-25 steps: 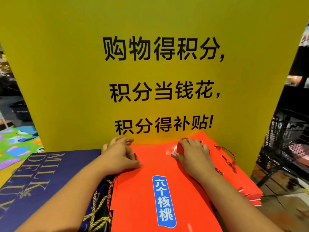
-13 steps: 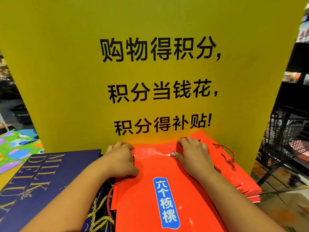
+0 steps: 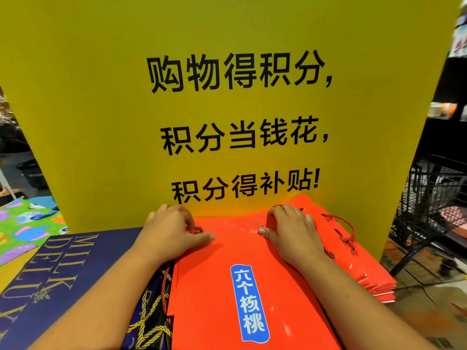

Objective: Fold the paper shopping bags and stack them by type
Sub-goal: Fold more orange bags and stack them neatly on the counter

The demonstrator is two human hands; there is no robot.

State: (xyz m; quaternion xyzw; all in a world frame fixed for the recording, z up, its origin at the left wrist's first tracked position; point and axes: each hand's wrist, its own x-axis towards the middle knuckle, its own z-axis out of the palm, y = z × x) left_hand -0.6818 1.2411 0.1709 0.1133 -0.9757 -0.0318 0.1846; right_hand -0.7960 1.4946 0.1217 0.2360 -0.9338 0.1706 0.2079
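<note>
**Orange bag (image 3: pixel 207 299) pinched at far edge**

The handle end is gripped by the left hand (image 3: pixel 174 233) and right hand (image 3: pixel 294 232), both curled over it. The bag is laid flat at lower centre, long axis up-frame, handles toward the yellow sign (image 3: pixel 101 122).

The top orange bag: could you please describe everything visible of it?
The top orange bag is glossy orange-red paper, folded flat, lying on a stack of matching bags. A blue label with white characters runs lengthwise. A metal eyelet sits near its far edge, by the yellow sign. The left hand and right hand grip that edge, thumbs on top.
</note>
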